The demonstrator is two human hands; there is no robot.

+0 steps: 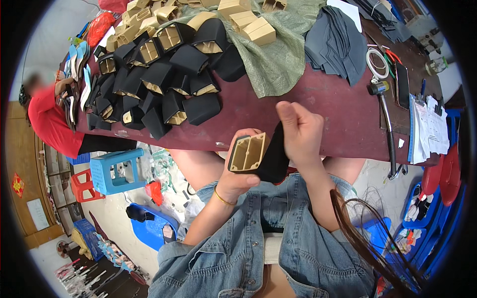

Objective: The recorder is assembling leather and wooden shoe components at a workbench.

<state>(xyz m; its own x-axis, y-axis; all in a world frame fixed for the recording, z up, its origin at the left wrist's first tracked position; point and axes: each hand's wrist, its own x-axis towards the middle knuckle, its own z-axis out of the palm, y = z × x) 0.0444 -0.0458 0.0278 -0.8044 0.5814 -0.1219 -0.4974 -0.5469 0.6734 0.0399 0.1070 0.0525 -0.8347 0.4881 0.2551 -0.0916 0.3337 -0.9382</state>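
Over my lap, my left hand (237,171) is wrapped round a hollow tan plastic shoe heel (250,153), its ribbed open end turned up. Black covering material (275,161) lies along the heel's right side and rises toward my right hand (303,133). The fingers of that hand are closed on the edge of the material, thumb up; its fingertips are partly hidden. On the table beyond, several black-covered heels (188,59) lie heaped at the left, with bare tan heels (259,31) behind them.
The dark red table (343,116) carries a green woven cloth (273,64), grey material pieces (337,42), a hammer (386,119), a white cable coil (377,63) and papers (428,126). A person in red (47,119) works at the left, near a blue stool (117,171).
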